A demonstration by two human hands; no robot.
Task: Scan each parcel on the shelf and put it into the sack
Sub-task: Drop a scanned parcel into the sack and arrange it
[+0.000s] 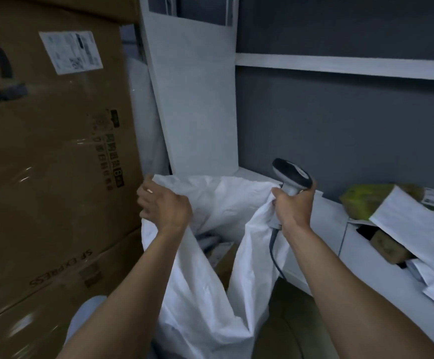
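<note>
Left grip [164,208], right grip [293,207] on sack [205,294] rim, cartons [50,151] alongside.

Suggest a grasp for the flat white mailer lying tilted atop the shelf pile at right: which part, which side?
Probably the edge facing the white sack, pinched thumb on top, coming from that side. The flat white mailer lies tilted and that edge overhangs the small brown box, leaving a gap for fingers beneath. Its far end runs out of view.
</note>
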